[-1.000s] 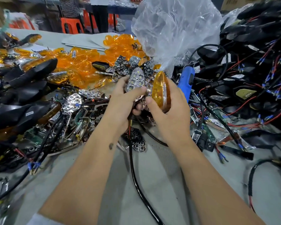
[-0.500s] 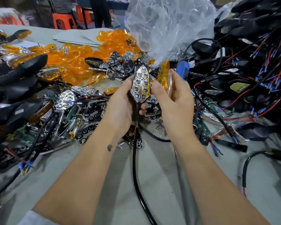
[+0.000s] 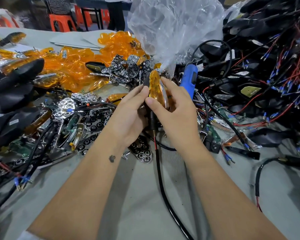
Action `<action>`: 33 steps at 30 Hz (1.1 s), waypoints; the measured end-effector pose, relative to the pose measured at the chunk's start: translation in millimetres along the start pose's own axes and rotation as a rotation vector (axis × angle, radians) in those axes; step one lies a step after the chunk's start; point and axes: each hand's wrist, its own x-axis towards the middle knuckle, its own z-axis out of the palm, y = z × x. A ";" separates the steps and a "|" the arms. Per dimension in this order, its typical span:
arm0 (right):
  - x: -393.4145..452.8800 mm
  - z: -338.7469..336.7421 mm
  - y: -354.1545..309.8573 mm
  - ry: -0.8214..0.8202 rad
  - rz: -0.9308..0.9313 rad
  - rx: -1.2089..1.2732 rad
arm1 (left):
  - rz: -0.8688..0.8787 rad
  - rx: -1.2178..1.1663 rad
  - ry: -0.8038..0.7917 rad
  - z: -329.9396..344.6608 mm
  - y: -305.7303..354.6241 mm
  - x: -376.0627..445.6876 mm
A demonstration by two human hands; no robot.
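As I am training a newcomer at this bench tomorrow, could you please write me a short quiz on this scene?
1. True or false: the amber lamp lies flat on the table.
2. How many hands hold it? A none; B one; C two.
3. What colour is the tool just beyond the right hand?
Key: 1 false, it is held up; 2 C, the left hand and right hand both pinch it; 3 blue.
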 end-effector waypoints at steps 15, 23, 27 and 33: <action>-4.8 1.7 8.3 -0.120 -0.138 -0.303 | 0.071 0.209 -0.072 -13.3 4.7 2.0; -4.2 4.7 4.0 -0.135 -0.130 -0.406 | 0.144 0.190 -0.010 -9.9 0.2 3.0; -5.4 2.7 2.3 -0.149 -0.112 -0.404 | 0.176 0.223 -0.016 -9.8 1.1 3.4; -7.8 2.7 -2.1 -0.111 -0.076 -0.411 | 0.250 0.312 -0.076 -2.0 -4.0 1.8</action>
